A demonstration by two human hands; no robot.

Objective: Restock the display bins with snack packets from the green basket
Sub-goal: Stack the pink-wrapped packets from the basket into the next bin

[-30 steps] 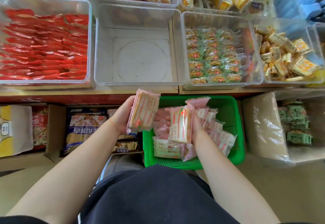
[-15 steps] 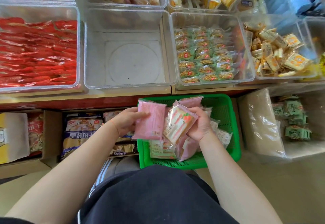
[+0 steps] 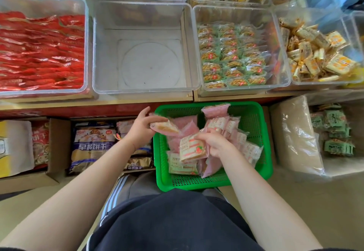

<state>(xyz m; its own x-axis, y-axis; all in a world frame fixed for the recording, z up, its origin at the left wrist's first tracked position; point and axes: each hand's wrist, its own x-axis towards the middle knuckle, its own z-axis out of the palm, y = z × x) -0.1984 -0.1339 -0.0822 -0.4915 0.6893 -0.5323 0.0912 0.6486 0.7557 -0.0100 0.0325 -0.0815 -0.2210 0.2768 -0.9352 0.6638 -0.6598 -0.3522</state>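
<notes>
— Both hands have dropped lower over the green basket (image 3: 254,116) since a moment back; the left hand (image 3: 140,127) has turned its pink packet (image 3: 165,128) from upright to nearly flat, and the right hand (image 3: 213,142) has pulled its strawberry-print packet (image 3: 192,148) down against the heap.

— How is each grip?

— Left fingers and thumb pinch the pink packet at its near end, out over the basket's left rim. Right fingers curl round the printed packet, which touches the loose packets (image 3: 232,130) under it.

— And the risk?

— I judge the left pinch to be the weak one: slick film, held by one end, the free end sagging. A quick lift toward the empty bin (image 3: 141,91) could let it slide out and fall between shelf and basket, onto the cartons (image 3: 59,142) below.

— The right?

— It may drag neighbours up with it; they lie tangled, and one could spill over the rim. Also, the bin of green packets (image 3: 232,57) stands just beside the empty one, so a careless toss could land there.
</notes>
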